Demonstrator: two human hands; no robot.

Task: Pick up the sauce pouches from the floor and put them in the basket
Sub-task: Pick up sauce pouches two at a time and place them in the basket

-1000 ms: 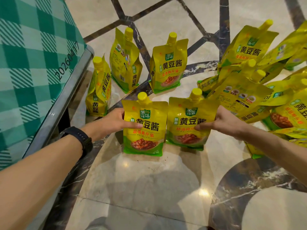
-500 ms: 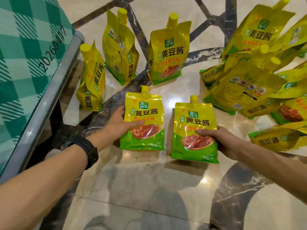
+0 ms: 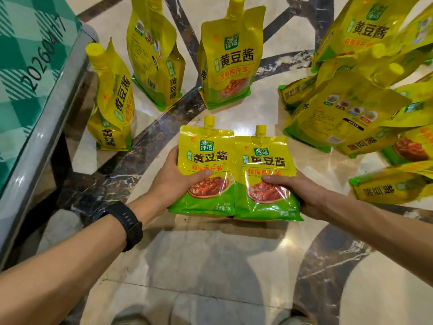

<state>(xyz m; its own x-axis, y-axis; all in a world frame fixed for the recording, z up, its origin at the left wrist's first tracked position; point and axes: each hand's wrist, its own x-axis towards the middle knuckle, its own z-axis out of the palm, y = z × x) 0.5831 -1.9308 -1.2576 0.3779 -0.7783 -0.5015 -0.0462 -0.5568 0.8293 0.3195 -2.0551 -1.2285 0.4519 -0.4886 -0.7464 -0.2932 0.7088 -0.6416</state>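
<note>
Low over marble floor (image 3: 210,266): left sauce pouch (image 3: 206,160), right sauce pouch (image 3: 264,165), held side by side, edges touching. Left hand (image 3: 171,181) grip clamped on left sauce pouch; right hand (image 3: 302,193) grip clamped on right sauce pouch. Risk: slick film, heavy contents; either could slip, drop.

Glossy cream marble floor (image 3: 210,266) with dark inlaid bands reflects ceiling lights beside green checked cloth (image 3: 21,73).

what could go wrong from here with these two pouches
Each pouch is pinched by one side only: the left hand holds the left pouch, the right hand the right pouch, so either could slip. Their inner edges touch and might snag. Swinging them could topple the standing pouches beyond.
</note>
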